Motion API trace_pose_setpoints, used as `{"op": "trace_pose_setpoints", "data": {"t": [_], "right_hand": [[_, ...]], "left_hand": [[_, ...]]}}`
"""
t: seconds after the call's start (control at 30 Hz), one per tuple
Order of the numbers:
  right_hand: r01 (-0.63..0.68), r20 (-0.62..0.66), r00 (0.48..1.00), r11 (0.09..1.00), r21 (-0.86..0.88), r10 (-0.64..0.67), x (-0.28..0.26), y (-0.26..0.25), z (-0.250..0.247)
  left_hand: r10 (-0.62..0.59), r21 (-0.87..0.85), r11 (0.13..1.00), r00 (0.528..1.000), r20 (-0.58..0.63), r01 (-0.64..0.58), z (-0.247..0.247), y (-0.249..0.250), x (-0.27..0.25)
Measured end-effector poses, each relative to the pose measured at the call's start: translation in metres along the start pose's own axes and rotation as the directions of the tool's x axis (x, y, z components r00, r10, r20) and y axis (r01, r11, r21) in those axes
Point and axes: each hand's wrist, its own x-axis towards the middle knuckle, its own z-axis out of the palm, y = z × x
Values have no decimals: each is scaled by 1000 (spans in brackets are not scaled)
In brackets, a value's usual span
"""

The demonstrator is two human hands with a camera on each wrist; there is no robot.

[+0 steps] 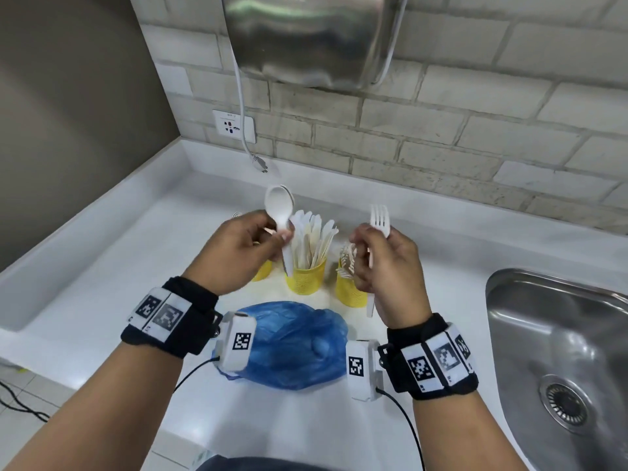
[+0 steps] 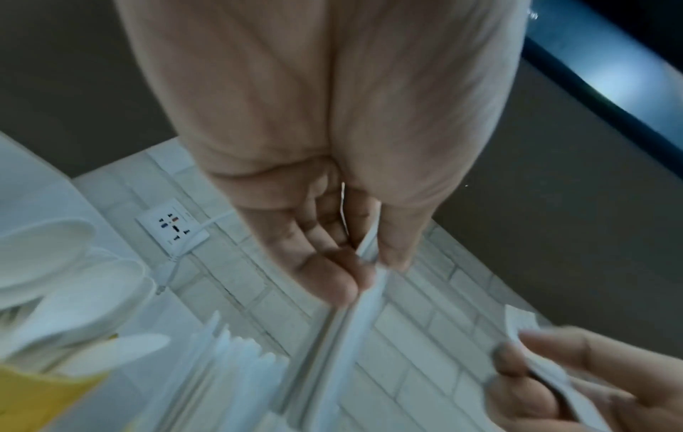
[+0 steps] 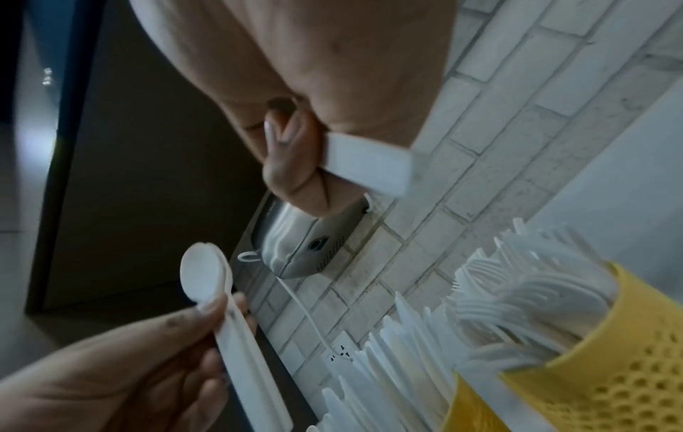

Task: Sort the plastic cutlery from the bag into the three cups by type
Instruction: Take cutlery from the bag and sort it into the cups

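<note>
My left hand (image 1: 272, 232) pinches the handles of white plastic spoons (image 1: 278, 205), bowls up, over the left and middle yellow cups. It looks like two stacked spoons (image 3: 207, 277). My right hand (image 1: 363, 243) grips a white fork (image 1: 380, 219) upright above the right cup (image 1: 350, 294), which holds forks (image 3: 536, 286). The middle cup (image 1: 306, 278) is full of knives (image 1: 314, 239). The left cup (image 1: 263, 270) is mostly hidden behind my left hand; its spoons (image 2: 55, 277) show in the left wrist view. The blue plastic bag (image 1: 292, 345) lies crumpled in front of the cups.
A steel sink (image 1: 557, 351) is set into the white counter (image 1: 119, 266) at the right. A metal hand dryer (image 1: 312, 39) hangs on the brick wall above, its cord dangling beside a wall socket (image 1: 234, 125). A raised ledge runs along the counter's left and back.
</note>
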Motion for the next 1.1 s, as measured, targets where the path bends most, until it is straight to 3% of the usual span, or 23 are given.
{"op": "trace_pose_setpoints", "data": {"t": [0.07,0.17,0.33,0.63,0.77,0.87,0.97,1.03,1.1], "right_hand": [[-53,-48,997,992,113,59,0,-2,-3],[-22,-87,996,996,89,29,1,3,-7],[-1,-87,996,1000,-12,0,1,12,-9],[-37,-88,996,998,-53,33,1,20,-7],[-24,-85,996,997,-69,18,1,21,-9],[-20,-89,996,997,-72,13,1,20,-10],[-6,-88,996,996,-89,-2,1,19,-10],[-4,-93,996,996,-91,-4,1,19,-8],[-5,-99,995,995,-96,-5,1,20,-8]], "left_hand": [[-49,29,998,989,-142,53,-6,-5,9],[-97,44,992,941,-324,118,-13,-14,20],[-93,160,971,893,-441,180,-19,-39,36],[-208,393,848,905,-370,356,-5,-78,50],[-211,468,809,919,-334,355,1,-88,47],[-128,584,747,931,-342,318,5,-94,45],[27,669,709,940,-341,222,5,-96,45],[122,732,665,945,-303,149,3,-94,48],[123,806,584,969,-212,102,2,-94,52]]}}
